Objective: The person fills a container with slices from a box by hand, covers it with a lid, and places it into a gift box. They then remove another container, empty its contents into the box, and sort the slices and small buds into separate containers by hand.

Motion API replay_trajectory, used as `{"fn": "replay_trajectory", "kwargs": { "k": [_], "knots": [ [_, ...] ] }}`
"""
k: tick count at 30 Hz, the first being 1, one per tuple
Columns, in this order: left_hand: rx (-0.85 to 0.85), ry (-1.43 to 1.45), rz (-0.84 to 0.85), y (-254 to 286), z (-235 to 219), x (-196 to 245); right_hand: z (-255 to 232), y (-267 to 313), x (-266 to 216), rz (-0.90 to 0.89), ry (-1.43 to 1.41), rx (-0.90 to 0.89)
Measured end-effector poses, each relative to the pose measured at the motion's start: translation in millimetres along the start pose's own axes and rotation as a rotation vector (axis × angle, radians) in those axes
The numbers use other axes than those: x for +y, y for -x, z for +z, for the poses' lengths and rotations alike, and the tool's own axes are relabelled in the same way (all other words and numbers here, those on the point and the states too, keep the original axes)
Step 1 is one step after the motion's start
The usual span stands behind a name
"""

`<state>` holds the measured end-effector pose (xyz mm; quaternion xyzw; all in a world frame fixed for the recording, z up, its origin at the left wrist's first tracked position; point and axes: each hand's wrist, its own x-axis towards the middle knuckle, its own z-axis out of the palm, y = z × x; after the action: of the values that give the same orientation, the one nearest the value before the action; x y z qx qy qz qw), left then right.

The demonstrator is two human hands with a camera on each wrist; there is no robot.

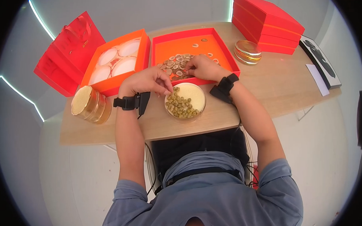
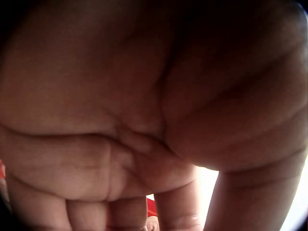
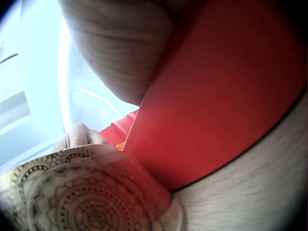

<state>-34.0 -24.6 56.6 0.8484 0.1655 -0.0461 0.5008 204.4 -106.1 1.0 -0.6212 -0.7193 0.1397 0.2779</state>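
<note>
A round see-through jar (image 1: 193,95) stands near the table's front edge, with a cream surface inside partly covered by small olive-green dried balls (image 1: 183,107). Its side carries a dark mandala pattern in the right wrist view. The left hand (image 1: 148,80) hovers at the jar's left rim, thumb and fingertips close together beside the balls. Beyond it, the right hand (image 1: 205,68) reaches over the front wall of a red box lid (image 1: 221,38), bent fingers down among brown-edged dried slices (image 1: 172,65). I cannot tell whether either hand holds anything between its fingertips.
A red box with white round inserts (image 1: 125,65) lies left of the slices, beside a red gift bag (image 1: 73,49). A gold jar (image 1: 91,106) stands at the front left. Back right are a glass jar (image 1: 247,52), stacked red boxes (image 1: 267,26) and a white-and-black case (image 1: 320,60).
</note>
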Motion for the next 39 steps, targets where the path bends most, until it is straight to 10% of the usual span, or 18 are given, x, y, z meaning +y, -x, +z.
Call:
{"fn": "replay_trajectory", "kwargs": {
  "k": [14,20,23,39],
  "knots": [
    [0.028,0.011,0.06,1,3,6,-1,1,-1,-0.008,-0.001,0.017],
    [0.452,0.199,0.147,-20,3,-8,-1,1,0,-0.013,0.002,0.011],
    [0.632,-0.245,0.078,-36,14,-15,1,0,3,-0.045,0.006,0.039],
    [0.343,-0.33,-0.017,-67,19,-14,2,1,3,-0.08,0.053,0.068]
  ]
}}
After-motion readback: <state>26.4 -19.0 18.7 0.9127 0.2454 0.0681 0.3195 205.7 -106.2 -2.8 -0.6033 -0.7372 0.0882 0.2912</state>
